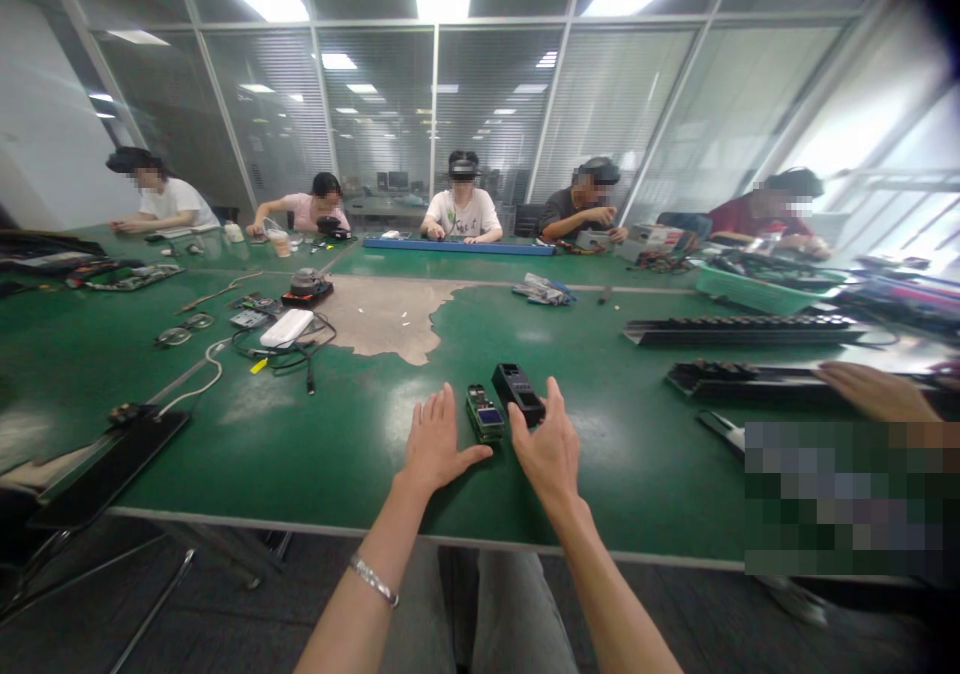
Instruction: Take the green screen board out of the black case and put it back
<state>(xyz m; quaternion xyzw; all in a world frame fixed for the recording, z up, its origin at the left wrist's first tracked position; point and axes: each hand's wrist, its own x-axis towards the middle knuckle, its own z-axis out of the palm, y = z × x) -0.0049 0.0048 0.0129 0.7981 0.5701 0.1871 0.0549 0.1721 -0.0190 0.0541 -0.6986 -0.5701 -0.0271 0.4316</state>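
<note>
A green circuit board with a small screen (484, 416) lies on the green table between my hands. Beside it, to the right, rests a black rectangular plastic casing (517, 390) with cutouts in its face. My left hand (436, 442) is left of the board, fingers stretched forward and thumb pointing toward the board's near end; whether the thumb touches it I cannot tell. My right hand (547, 444) is at the near right side of the casing, thumb and fingers spread around its near end without a visible grip.
At the left are a white box-shaped device (287, 328) with cables, eyeglasses (184, 330) and a black panel (112, 469). Long black rails (742, 332) and a green basket (757, 289) stand at the right. A co-worker's hand (877, 389) reaches in there. Several people sit across the table.
</note>
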